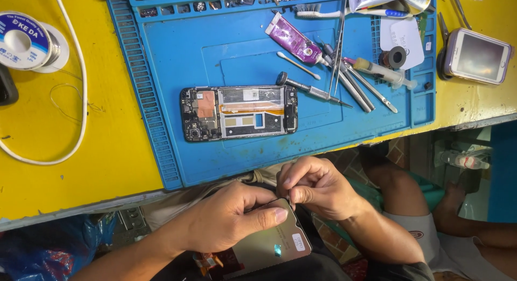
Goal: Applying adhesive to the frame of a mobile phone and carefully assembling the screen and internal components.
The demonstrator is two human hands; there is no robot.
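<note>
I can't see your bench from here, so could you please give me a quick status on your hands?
Left hand gripping the phone screen panel over the lap. Right hand pinching a thin tool at its top edge. Opened phone frame untouched on blue mat.

left hand [226, 219] grips phone screen [272, 243]; right hand [318, 186] picks edge.

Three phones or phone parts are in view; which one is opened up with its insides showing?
The phone frame lying on the blue mat, circuit boards exposed.

Blue mat [161, 54] — yellow table [70, 168]
</note>
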